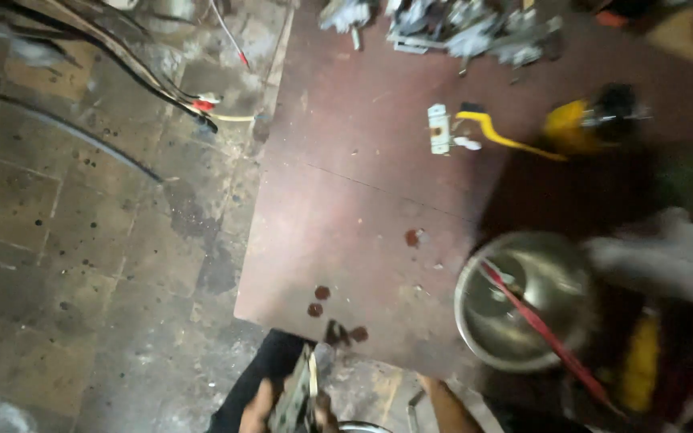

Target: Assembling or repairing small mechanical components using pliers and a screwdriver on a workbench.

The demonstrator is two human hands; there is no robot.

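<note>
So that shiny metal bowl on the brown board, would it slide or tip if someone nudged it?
The metal bowl looks thin and rounded, so probably light and apt to rock or slide on the smooth board. The red strap draped across it might drag along.

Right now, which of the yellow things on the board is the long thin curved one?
The yellow curved strip beside the small white part. The other yellow thing, to its right, is a rounded lump with a dark end.

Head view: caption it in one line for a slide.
Hand grips a flat metal part beside a reddish-brown board with a round steel bowl.
</note>
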